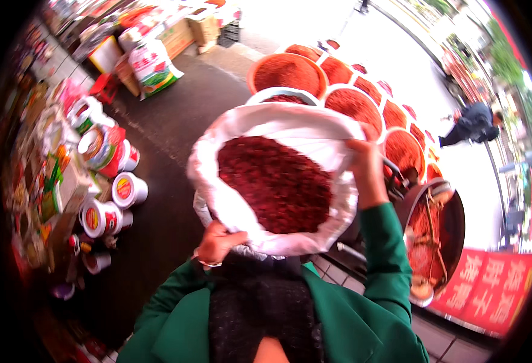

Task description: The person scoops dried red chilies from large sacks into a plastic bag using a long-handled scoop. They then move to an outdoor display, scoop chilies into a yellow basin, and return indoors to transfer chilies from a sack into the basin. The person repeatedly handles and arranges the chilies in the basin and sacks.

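Note:
A white woven sack (229,118) with its rim rolled back is held up before my chest. Dark red dried chili pieces (277,186) fill much of it, lying lower on the far right side, where bare lining shows. My left hand (222,240) grips the near left rim, thumb over the fold. On the right rim, my right hand (365,159) has hold of the cloth, its fingers partly hidden. Just beyond the sack stands a pale basin (309,96) of dark red pieces, partly covered by the rim.
Several tubs of red chili powder (288,75) stand ahead and to the right. A round metal machine drum (433,240) with red powder is near my right arm. White plastic buckets (129,190) and packaged goods line the left. A person (472,122) is out on the street.

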Available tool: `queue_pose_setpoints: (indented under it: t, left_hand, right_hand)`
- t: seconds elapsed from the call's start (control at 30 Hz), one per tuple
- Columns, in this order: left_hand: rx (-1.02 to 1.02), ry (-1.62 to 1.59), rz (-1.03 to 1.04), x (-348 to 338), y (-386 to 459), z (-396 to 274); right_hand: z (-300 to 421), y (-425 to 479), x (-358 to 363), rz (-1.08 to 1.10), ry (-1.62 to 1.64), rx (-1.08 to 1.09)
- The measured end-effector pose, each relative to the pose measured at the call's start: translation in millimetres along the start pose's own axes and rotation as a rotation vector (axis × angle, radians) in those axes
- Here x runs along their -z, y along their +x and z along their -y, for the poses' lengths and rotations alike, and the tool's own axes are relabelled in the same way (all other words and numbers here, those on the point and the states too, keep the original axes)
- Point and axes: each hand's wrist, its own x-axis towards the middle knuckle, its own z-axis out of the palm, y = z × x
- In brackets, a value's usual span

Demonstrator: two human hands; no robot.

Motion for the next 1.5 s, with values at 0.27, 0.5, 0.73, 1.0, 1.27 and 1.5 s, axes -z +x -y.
queue_pose_setpoints:
  t: [0.27,0.5,0.73,1.0,1.27,1.5]
  left_hand:
    - [-0.052,-0.040,-0.294,85,-13,73]
    - [-0.071,-0.092,-0.462,64,3,83]
    - [0.012,-0.060,-0.600,57,10,90]
    - [0.035,-0.003,-0.720,52,6,92]
    - [0.048,0.022,-0.724,51,12,94]
    - [0.038,-0.005,-0.711,54,12,99]
  right_hand:
    - [-152,-33,-18,0.251,-0.172,-0.169]
    - [-165,-1,136,-0.032,-0.051,-0.238]
    - [-355,-7,380,-0.507,-0.502,-0.600]
    - [-419,8,387,-0.601,-0.303,-0.893]
    - [-452,10,405,-0.472,-0.249,-0.681]
    - [-460,-15,397,-0.575,-0.466,-0.651]
